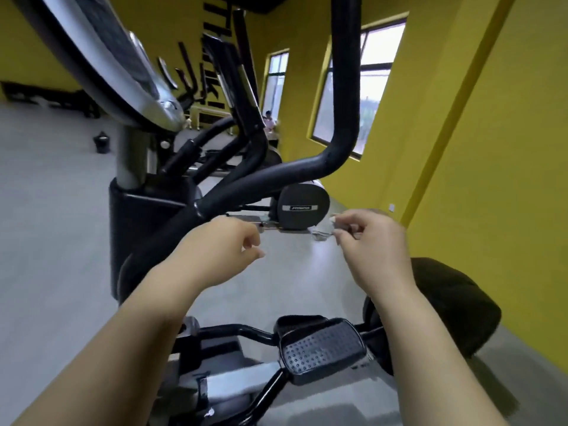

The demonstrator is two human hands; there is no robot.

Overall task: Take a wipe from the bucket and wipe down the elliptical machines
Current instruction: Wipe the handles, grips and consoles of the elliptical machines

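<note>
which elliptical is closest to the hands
The front elliptical, its studded pedal below the left hand and right hand; the other ellipticals stand farther back.

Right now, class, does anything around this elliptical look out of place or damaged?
Only a small white scrap on the elliptical's lower frame, like a torn sticker or tissue. Nothing looks spilled or broken.
</note>
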